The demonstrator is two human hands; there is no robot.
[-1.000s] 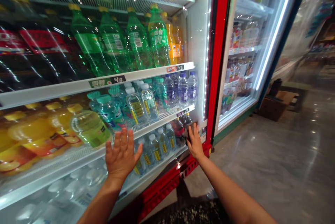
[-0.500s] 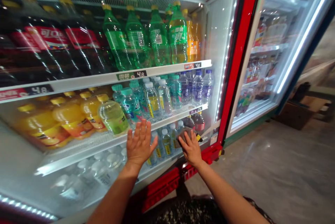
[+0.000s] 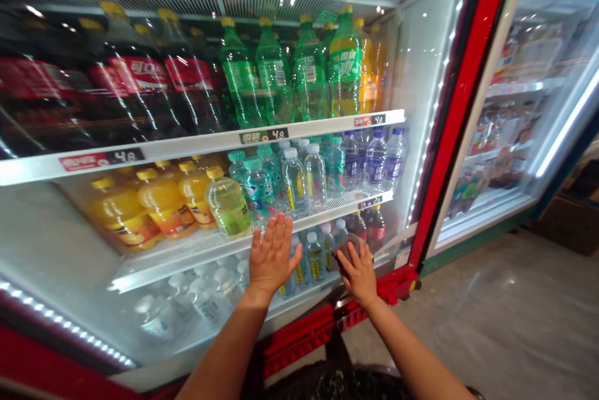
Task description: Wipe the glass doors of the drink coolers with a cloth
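My left hand (image 3: 272,263) lies flat with fingers spread against the glass door of a drinks fridge, in front of the shelf with clear bottles. Lower right, my right hand (image 3: 359,275) presses a grey-brown cloth (image 3: 345,242) to the same glass, its fingers spread over the cloth. Most of the cloth is hidden under the fingers. Behind the glass near my hands stand a clear bottle (image 3: 294,183) with a white cap and a green-labelled bottle (image 3: 229,206) with a yellow cap.
Cola bottles (image 3: 140,72) and green bottles (image 3: 306,72) fill the upper shelf. Orange drink bottles (image 3: 161,203) stand below at left. A red door frame (image 3: 472,75) runs down the right side. Beyond it is another lit fridge (image 3: 496,156) and grey floor (image 3: 491,300).
The view has swung left, so the fridge and both hands sit farther right in the picture. My right hand and the cloth have slid slightly left over the glass; my left hand stays nearly put.
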